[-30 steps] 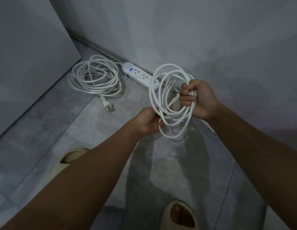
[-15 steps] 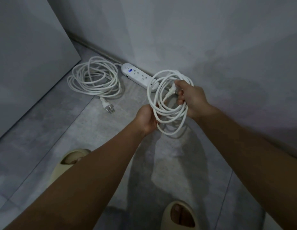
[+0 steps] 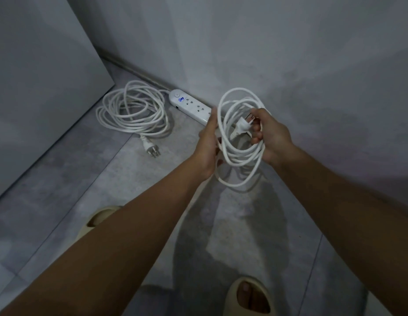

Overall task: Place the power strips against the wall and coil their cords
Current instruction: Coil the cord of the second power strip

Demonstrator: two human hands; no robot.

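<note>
A white power strip [image 3: 189,105] lies on the floor against the wall. Its coiled white cord [image 3: 132,110] rests to the left of it, with the plug [image 3: 151,151] pointing toward me. Above the floor I hold a second coiled white cord [image 3: 240,156] between both hands. My right hand [image 3: 270,134] curls its fingers through the coil and pinches that cord's plug [image 3: 243,126]. My left hand [image 3: 207,142] lies against the coil's left side with its fingers stretched straight, and strands cross its palm. No second strip is in view.
A grey wall [image 3: 289,53] runs behind the strip and meets a large grey panel [image 3: 38,87] at the left corner. My feet in beige sandals stand on the grey tiled floor, the left foot [image 3: 100,218] and the right foot [image 3: 251,297].
My right hand has taken the plug between its fingers while keeping the coil. My left hand's fingers went from a closed grip on the coil to straight.
</note>
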